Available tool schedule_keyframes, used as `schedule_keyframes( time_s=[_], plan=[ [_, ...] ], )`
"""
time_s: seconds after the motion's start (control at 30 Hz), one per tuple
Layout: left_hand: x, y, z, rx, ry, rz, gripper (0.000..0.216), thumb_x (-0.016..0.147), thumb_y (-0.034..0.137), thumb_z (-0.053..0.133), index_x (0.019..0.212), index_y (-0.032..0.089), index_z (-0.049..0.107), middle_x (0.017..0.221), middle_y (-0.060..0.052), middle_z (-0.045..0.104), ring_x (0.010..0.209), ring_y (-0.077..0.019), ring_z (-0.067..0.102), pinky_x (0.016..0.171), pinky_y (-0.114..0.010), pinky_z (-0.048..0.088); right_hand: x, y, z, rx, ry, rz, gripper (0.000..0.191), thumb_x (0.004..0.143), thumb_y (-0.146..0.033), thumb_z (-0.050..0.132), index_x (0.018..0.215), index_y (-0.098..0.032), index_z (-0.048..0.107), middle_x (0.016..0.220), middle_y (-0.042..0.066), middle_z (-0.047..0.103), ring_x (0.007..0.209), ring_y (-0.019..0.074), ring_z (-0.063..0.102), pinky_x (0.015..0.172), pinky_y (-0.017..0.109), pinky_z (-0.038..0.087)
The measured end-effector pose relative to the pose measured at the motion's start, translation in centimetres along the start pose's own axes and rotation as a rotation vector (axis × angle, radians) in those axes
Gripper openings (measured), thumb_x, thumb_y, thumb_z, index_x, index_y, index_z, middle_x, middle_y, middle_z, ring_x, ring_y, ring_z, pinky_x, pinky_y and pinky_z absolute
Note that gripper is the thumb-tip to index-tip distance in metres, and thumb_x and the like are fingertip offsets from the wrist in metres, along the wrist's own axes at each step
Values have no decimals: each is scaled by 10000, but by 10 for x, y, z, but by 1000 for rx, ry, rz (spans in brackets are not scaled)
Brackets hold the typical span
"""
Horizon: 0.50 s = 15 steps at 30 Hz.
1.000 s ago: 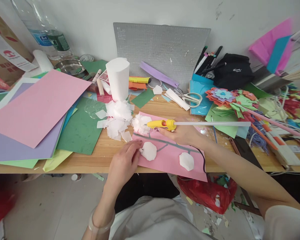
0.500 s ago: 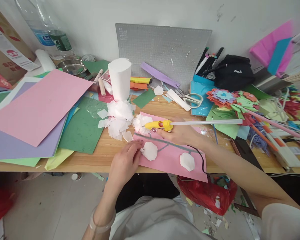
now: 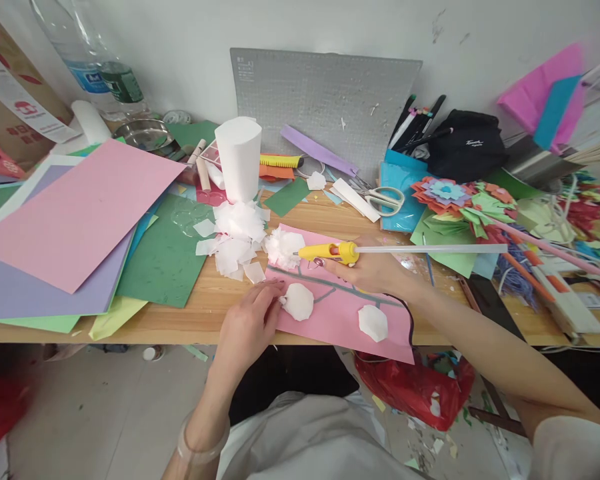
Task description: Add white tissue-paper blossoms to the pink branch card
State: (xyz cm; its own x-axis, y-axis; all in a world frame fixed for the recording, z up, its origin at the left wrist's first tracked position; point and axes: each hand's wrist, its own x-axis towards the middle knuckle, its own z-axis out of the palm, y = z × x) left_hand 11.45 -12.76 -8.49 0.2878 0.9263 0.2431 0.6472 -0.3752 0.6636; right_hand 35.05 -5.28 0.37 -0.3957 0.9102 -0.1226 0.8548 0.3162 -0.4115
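Observation:
My right hand [image 3: 375, 267] is wrapped round a yellow hot glue gun [image 3: 327, 253] with a long glue stick out of its back. Its nozzle points left, close to a ruffled white paper flower [image 3: 284, 247] on the pink sheet [image 3: 330, 325]. Grey branch-like lines run across that sheet. At its left edge, my left hand [image 3: 250, 313] is closed, fingertips pinching a small scrunched bit of white paper [image 3: 282, 301]. Beside those fingertips lies a white paper disc [image 3: 299, 302]; another white disc [image 3: 373, 323] lies farther right.
Loose white paper squares [image 3: 235, 240] are heaped left of the flower, before a white roll [image 3: 239, 160]. Coloured sheets [image 3: 80, 213] cover the left side. Scissors [image 3: 385, 200], paper flowers [image 3: 445, 191] and a grey cutting mat [image 3: 325, 107] stand or lie behind and right.
My right hand has drawn the glue gun slightly right, its nozzle backing off from the ruffled flower. My left hand has stayed almost in place.

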Motion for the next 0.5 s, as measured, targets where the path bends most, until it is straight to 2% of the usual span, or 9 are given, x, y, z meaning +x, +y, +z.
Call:
schedule_keyframes(
  time_s=[0.27,0.4,0.5],
  plan=[
    [-1,-1,0,1,-1,-9,179,962,184,442,1043,241,591,1230,-49,712,1185,-214,652,924,-366,569,-4,8,3,-11,10,13,484,893,-562,459,557,-217,415,486,-37,406,468,118,330,517,300,211],
    [0,-1,0,-10,-2,-2,177,972,190,436,1047,242,587,1234,-46,710,1186,-205,649,964,-369,552,-4,8,5,35,23,62,438,880,-512,489,563,-218,422,486,-44,390,465,115,344,508,288,230],
    [2,0,-1,-12,3,3,167,970,197,443,1039,241,588,1216,-46,718,1180,-208,653,968,-372,550,-2,9,6,57,38,49,407,874,-508,498,593,-217,458,514,-40,434,491,121,388,516,279,250]
  ],
)
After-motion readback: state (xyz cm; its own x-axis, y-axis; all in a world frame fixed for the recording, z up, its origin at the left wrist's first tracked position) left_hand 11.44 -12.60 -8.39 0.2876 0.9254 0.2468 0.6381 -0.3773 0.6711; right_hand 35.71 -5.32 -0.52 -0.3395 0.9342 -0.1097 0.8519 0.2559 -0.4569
